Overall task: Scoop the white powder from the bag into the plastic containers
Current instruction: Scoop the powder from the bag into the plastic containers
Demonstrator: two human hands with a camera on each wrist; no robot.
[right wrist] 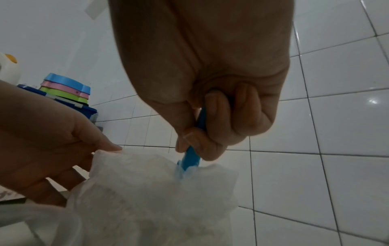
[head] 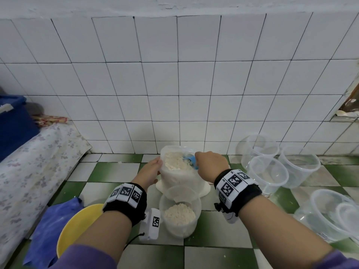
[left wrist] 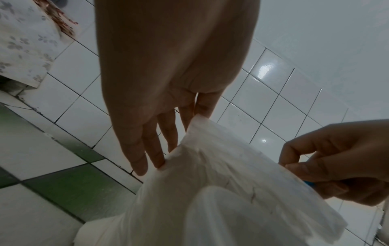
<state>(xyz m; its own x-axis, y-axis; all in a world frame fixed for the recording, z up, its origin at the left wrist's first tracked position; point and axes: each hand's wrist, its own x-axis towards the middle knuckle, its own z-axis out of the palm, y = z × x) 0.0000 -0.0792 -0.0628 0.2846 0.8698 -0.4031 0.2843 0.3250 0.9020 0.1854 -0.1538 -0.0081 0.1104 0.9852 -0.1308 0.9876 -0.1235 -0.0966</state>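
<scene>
A white plastic bag (head: 182,179) of white powder (head: 174,162) stands open on the green-and-white tiled floor by the wall. My left hand (head: 153,169) pinches the bag's left rim, thumb on top and fingers outside (right wrist: 52,141). My right hand (head: 210,166) grips the handle of a blue scoop (head: 191,161), whose head is down inside the bag's mouth against the powder (right wrist: 190,159). Just in front of the bag stands a clear plastic container (head: 178,231) partly filled with powder. In the left wrist view, the bag (left wrist: 231,199) hides the scoop's head.
Several empty clear containers (head: 268,171) stand and lie at the right, one large tub (head: 330,212) near my right forearm. A yellow bowl (head: 77,226) and blue cloth (head: 52,230) lie at the left. A floral-covered ledge (head: 29,162) and blue bin (head: 13,123) stand beyond them.
</scene>
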